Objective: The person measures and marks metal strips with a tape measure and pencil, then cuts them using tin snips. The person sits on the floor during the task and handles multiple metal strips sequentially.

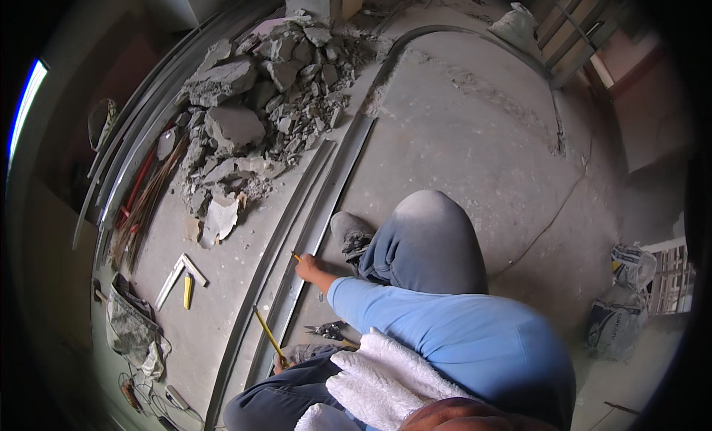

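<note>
My right hand (309,269) is closed round a thin yellow pencil (297,256), its tip over a long grey metal channel (337,180) lying on the floor. Lower down, beside my bent knee, my left hand (279,365) grips a yellow tape measure (268,334). The tape's blade slants out across the channel to a second metal profile (276,242) running alongside. My left fingers are partly hidden by the knee. Dark-jawed hand snips (327,331) rest on the floor between my arms. A white towel (386,372) hangs over my blue sleeve.
Broken concrete (233,127) is heaped beyond the profiles. A square (172,281) and yellow utility knife (188,292) lie to the left, near a grey bag (133,329) and corded tools (130,394). More long profiles (141,146) line the wall; sacks (615,327) stand right.
</note>
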A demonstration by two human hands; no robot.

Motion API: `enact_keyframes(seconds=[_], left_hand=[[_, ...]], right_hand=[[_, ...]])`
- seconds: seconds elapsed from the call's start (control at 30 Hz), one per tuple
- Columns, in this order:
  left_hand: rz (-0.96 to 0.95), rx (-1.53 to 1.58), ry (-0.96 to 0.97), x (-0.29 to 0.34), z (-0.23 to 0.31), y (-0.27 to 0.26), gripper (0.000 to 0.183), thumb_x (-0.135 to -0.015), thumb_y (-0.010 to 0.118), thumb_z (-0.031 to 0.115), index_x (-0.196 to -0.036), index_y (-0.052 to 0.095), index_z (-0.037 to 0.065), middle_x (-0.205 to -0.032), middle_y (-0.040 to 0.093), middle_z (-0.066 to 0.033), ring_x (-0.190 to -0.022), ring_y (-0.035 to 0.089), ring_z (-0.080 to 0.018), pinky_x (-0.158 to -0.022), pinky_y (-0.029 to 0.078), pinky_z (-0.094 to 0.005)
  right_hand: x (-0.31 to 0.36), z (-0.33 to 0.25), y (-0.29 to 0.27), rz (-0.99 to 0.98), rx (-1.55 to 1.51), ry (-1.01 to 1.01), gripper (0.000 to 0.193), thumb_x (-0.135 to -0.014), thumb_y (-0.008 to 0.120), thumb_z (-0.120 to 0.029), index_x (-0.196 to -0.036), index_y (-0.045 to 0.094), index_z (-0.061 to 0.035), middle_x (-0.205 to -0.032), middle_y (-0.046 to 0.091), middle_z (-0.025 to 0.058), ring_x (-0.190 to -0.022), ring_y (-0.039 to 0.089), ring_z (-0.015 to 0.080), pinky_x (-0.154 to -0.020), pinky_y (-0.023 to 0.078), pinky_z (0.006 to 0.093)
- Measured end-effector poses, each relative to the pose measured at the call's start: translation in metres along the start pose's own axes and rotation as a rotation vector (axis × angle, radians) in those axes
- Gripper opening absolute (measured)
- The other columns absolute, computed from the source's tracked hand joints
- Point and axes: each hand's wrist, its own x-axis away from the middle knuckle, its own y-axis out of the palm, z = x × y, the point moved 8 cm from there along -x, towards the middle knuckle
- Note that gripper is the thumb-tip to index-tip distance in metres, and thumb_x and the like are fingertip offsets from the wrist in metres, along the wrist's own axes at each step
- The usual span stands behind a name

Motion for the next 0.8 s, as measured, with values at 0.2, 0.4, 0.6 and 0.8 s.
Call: enact_keyframes(seconds=[0.2,0.4,0.6,0.8], left_hand=[[0.102,-0.083,-0.145,0.001,-0.019,-0.055,0.05,-0.083,0.061,0.013,-0.131,0.062,0.001,-0.103,0.065,-0.0182,-0.088,0.062,-0.0293,-0.079,0.049,-0.0383],[0.347,-0.081,-0.287,0.0,-0.061,-0.161,0.044,-0.086,0.057,0.011,-0.128,0.063,-0.001,-0.101,0.067,-0.0181,-0.085,0.063,-0.0261,-0.076,0.049,-0.0366],[0.954,0.163,0.191,-0.012,0.005,-0.368,0.039,-0.09,0.053,0.008,-0.125,0.065,-0.003,-0.099,0.068,-0.0181,-0.083,0.063,-0.0228,-0.072,0.049,-0.0348],[0.6,0.348,0.27,-0.068,0.211,-0.422,0.054,-0.083,0.05,-0.007,-0.135,0.06,0.004,-0.101,0.06,-0.0051,-0.08,0.053,-0.0119,-0.068,0.044,-0.0253]], right_hand=[[0.043,-0.019,0.01,-0.258,-0.019,0.003,0.033,-0.09,0.059,-0.022,-0.113,0.072,-0.0027,-0.117,0.071,0.023,-0.11,0.069,0.0392,-0.091,0.057,0.0463],[0.068,-0.041,0.055,-0.381,0.105,-0.124,0.035,-0.088,0.058,-0.02,-0.117,0.071,-0.0044,-0.12,0.069,0.0232,-0.112,0.068,0.0393,-0.094,0.056,0.0471],[0.065,-0.039,0.079,-0.366,0.066,-0.193,0.038,-0.089,0.057,-0.021,-0.117,0.07,-0.0006,-0.119,0.069,0.0255,-0.112,0.068,0.0385,-0.094,0.056,0.0457],[0.071,-0.053,0.111,-0.429,0.044,-0.126,0.028,-0.089,0.062,-0.018,-0.107,0.072,0.0005,-0.088,0.076,0.0182,-0.075,0.076,0.0296,-0.069,0.061,0.0429]])
